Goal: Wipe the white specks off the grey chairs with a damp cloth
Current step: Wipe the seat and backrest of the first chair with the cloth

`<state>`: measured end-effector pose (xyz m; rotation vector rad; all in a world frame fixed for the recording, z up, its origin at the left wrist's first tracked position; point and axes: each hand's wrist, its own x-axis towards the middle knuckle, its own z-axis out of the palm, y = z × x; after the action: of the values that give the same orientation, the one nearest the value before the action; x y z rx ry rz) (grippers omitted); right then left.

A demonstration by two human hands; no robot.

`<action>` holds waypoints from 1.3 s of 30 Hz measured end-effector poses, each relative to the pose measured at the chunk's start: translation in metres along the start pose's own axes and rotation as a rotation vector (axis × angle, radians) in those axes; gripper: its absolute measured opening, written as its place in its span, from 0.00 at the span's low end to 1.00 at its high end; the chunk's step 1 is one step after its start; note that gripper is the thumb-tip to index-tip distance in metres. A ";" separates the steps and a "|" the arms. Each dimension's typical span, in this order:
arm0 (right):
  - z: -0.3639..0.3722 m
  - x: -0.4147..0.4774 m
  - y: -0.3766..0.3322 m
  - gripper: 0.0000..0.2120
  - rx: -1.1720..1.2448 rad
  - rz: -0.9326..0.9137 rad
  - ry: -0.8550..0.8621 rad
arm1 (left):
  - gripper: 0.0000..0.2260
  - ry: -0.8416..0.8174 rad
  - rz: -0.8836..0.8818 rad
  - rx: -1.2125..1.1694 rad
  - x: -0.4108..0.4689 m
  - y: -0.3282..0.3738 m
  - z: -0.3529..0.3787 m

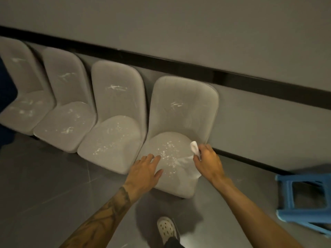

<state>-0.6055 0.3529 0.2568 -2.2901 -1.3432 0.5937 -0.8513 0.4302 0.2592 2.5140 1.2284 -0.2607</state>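
Left hand (145, 170) flat on chair (182, 119) — right hand (208, 161) grips cloth (194, 148).

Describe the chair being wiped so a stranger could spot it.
Four grey chairs line the wall under a black rail. Take the rightmost chair, nearest the blue stool. Only its seat has the left hand on it and the right hand gripping a white cloth.

The grey chairs (116, 104) were all flecked and smeared with white specks (168, 151). The cloth (194, 148) was white, the stool (304, 199) bright blue. A black band (161, 63) striped the grey wall (179, 24); the floor (44, 185) was dark grey tile, the shoe (167, 228) white with holes, the left forearm (107, 217) inked with dark tattoos.
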 end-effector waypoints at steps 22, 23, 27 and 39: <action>0.330 0.041 0.115 0.12 -0.020 0.507 0.255 | 0.23 -0.117 0.438 0.104 0.215 -0.227 0.261; 0.333 0.047 0.120 0.12 -0.023 0.444 0.297 | 0.21 -0.077 0.442 0.093 0.220 -0.232 0.271; 0.356 0.077 0.138 0.12 -0.103 0.174 0.313 | 0.23 0.091 0.522 0.094 0.241 -0.240 0.310; 0.388 0.108 0.178 0.11 -0.132 0.010 0.551 | 0.18 0.345 0.504 0.075 0.274 -0.257 0.359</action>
<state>-0.6468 0.4224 -0.1754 -2.3210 -1.1193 -0.1325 -0.8939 0.6453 -0.2122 2.9097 0.6506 0.2634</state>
